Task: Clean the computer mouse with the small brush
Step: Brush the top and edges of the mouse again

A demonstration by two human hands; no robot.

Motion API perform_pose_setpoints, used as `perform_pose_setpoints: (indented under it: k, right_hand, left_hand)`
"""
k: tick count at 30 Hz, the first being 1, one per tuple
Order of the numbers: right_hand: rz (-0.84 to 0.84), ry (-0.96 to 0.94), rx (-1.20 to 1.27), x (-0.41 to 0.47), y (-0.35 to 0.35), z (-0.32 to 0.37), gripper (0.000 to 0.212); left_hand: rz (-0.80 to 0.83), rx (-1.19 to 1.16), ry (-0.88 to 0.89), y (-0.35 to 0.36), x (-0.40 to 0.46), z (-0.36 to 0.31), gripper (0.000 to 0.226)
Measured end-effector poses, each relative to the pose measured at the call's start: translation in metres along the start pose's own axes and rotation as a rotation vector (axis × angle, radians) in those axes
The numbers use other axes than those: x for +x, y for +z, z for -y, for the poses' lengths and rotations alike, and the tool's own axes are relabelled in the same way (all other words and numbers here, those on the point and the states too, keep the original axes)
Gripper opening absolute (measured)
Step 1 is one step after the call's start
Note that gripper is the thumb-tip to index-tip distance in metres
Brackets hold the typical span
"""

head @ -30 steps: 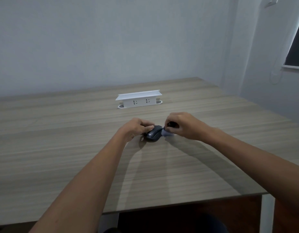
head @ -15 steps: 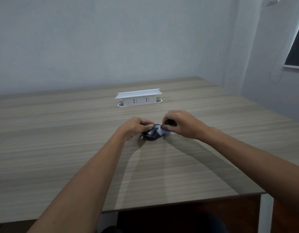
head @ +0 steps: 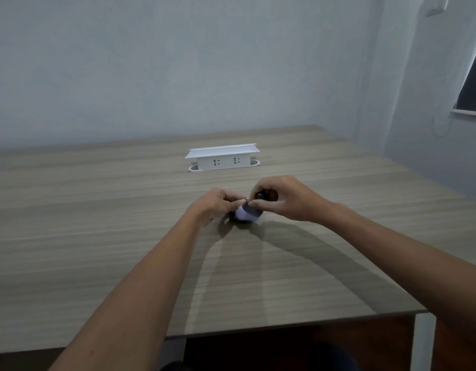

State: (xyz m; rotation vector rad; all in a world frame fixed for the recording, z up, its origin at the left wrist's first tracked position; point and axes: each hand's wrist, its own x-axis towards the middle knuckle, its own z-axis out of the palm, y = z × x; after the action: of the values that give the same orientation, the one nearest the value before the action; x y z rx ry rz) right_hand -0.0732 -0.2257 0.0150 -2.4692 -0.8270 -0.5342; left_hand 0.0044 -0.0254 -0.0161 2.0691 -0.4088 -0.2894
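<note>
A dark computer mouse (head: 238, 221) lies near the middle of the wooden table (head: 97, 236), mostly covered by the brush. My left hand (head: 215, 203) grips the mouse from its left side. My right hand (head: 282, 198) pinches a small brush by its black handle (head: 261, 196). The brush's pale bristles (head: 246, 213) spread over the top of the mouse, touching it. Only the mouse's dark lower edge shows below the bristles.
A white power socket box (head: 222, 158) stands on the table behind my hands. The wall lies beyond the table's far edge. A dark window (head: 475, 84) is at the right. The table's near edge (head: 298, 329) runs below my forearms.
My right hand has carried the brush leftward from the mouse's right side onto its top, so the bristles now cover most of the mouse. My left hand has stayed on the mouse.
</note>
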Motion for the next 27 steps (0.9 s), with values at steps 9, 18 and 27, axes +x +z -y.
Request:
perform_pose_setpoints:
  k: [9,18,27]
  right_hand:
    - [-0.038,0.026,-0.025,0.000,0.002,0.001,0.006]
    - [-0.040,0.028,-0.044,0.001,0.011,0.002,0.005]
    - [-0.074,0.047,-0.042,-0.008,0.011,0.000,0.004]
  left_hand:
    - [-0.011,-0.021,0.002,0.000,0.002,0.003,0.027]
    - [-0.007,-0.029,0.005,0.000,0.002,0.003,0.027]
    - [-0.011,-0.030,0.008,0.001,0.001,0.001,0.028]
